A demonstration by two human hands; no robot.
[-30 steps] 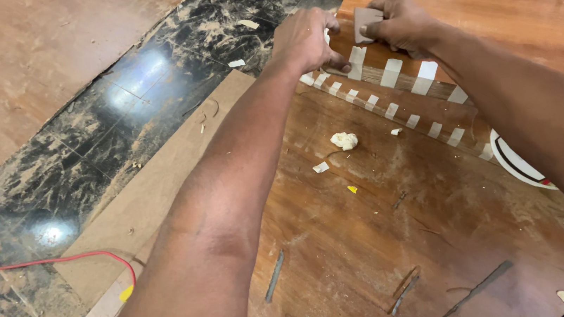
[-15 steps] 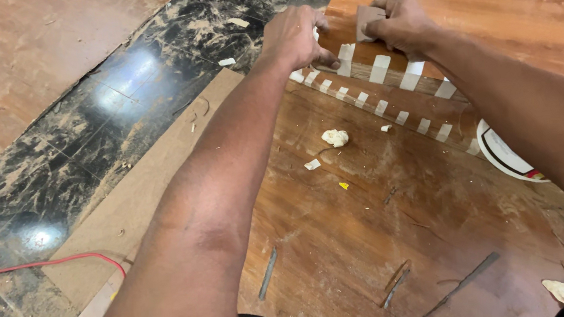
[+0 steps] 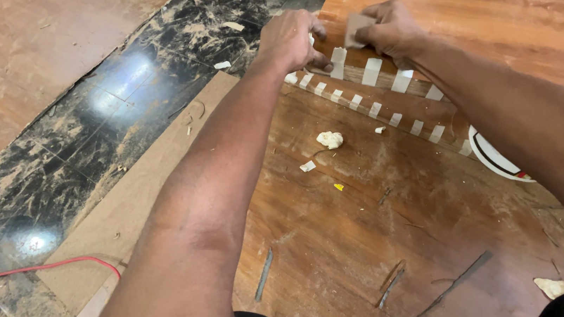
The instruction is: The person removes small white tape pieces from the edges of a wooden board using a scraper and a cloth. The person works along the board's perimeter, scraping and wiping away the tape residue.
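Both hands barely shift: left hand [image 3: 291, 39] fingers press the notched wooden strip [image 3: 387, 90], right hand [image 3: 388, 29] fingers clamped on a small block [image 3: 356, 28].

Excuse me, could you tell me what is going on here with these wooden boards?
A person leans over a reddish wooden panel on the floor. The left hand presses at its notched edge with pale blocks, while the right hand holds a small flat pale piece against the same row. Scraps lie on the panel, including a pale crumpled lump. A red cable runs across the dark floor at left.

No packages, labels, signs, screens.
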